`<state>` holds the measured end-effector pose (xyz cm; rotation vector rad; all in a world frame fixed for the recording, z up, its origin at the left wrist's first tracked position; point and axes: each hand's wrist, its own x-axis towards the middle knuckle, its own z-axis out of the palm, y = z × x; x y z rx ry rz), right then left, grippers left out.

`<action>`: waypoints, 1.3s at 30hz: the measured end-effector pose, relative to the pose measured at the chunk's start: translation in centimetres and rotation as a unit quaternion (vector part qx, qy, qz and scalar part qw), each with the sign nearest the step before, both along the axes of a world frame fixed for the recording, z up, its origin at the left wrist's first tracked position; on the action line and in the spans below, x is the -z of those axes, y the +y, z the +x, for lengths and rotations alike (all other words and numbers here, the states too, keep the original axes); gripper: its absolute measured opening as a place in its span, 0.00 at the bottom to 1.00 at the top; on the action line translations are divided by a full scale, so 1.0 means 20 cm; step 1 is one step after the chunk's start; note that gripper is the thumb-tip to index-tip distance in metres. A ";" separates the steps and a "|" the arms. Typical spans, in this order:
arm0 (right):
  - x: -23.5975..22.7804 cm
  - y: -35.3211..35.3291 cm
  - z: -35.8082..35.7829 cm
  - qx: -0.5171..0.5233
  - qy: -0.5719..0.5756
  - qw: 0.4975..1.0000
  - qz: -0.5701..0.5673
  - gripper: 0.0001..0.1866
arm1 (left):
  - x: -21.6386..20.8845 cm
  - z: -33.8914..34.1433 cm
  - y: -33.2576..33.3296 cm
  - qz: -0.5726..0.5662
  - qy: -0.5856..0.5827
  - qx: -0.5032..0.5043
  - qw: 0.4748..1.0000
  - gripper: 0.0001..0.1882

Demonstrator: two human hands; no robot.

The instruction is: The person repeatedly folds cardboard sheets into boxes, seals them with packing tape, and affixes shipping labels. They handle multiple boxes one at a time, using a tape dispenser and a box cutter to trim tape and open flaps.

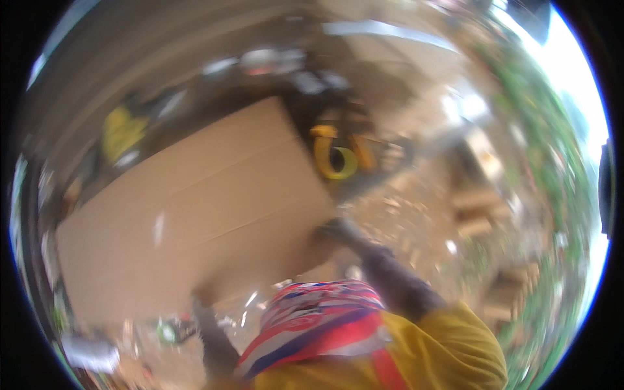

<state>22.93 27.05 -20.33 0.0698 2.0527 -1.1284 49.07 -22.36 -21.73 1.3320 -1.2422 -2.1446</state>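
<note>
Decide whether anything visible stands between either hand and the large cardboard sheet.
Nothing visible does. The left hand is at the near edge of the cardboard sheet, and the right hand is by its near right corner. Motion blur hides the exact contact.

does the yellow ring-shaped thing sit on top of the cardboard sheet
No, the yellow ring-shaped thing shows outside the cardboard sheet, just beyond its right-hand edge.
</note>
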 end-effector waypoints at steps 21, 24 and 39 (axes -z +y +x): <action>-0.16 3.04 1.00 0.562 0.099 0.816 0.089 0.17 | 0.13 -1.74 3.30 -0.076 -0.118 0.639 0.756 0.12; -0.01 3.34 0.97 0.574 0.085 0.813 0.038 0.17 | 0.03 -2.11 4.12 -0.004 -0.046 0.717 0.695 0.13; -0.20 4.92 1.00 0.781 -0.046 0.622 -0.021 0.10 | 0.31 -2.64 7.94 -0.299 -0.050 0.868 0.394 0.27</action>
